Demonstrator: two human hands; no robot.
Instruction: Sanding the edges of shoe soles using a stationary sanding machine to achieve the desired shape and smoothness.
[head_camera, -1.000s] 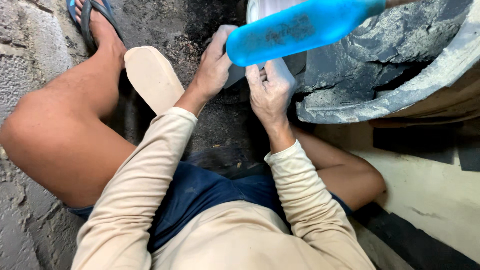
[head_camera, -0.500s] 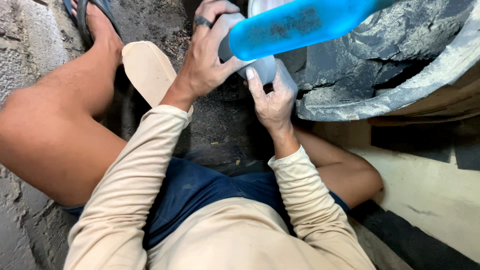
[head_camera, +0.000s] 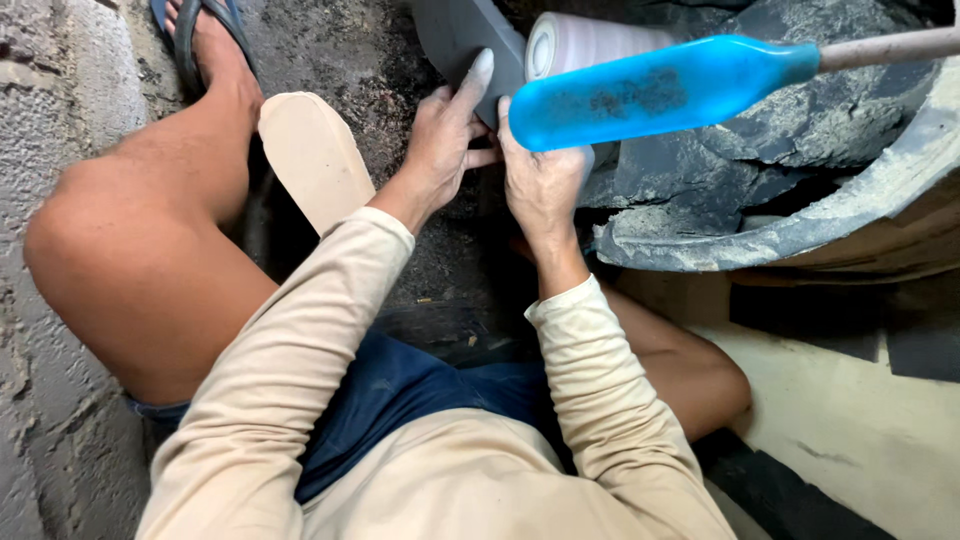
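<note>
My left hand (head_camera: 440, 140) lies on a dark grey curved piece (head_camera: 455, 35), with the index finger stretched up along its edge. My right hand (head_camera: 540, 185) is right beside it. Its thumb presses the same grey piece and its fingers curl out of sight behind a blue tool handle (head_camera: 650, 90). A white cylinder (head_camera: 565, 42) pokes out just above both hands, next to the grey piece. I sit on the ground with my bare left knee (head_camera: 110, 250) raised.
The blue handle on a pale shaft sticks out of a worn tub (head_camera: 800, 235) filled with dark grey lumps. A tan sole-shaped board (head_camera: 310, 155) lies by my left forearm. A foot in a blue sandal (head_camera: 200, 40) is at top left, and a concrete block wall (head_camera: 50, 90) runs along the left.
My left hand has come off the white cylinder and slid down onto the grey piece, index finger stretched out. The right hand has stayed close by. The view has shifted slightly.
</note>
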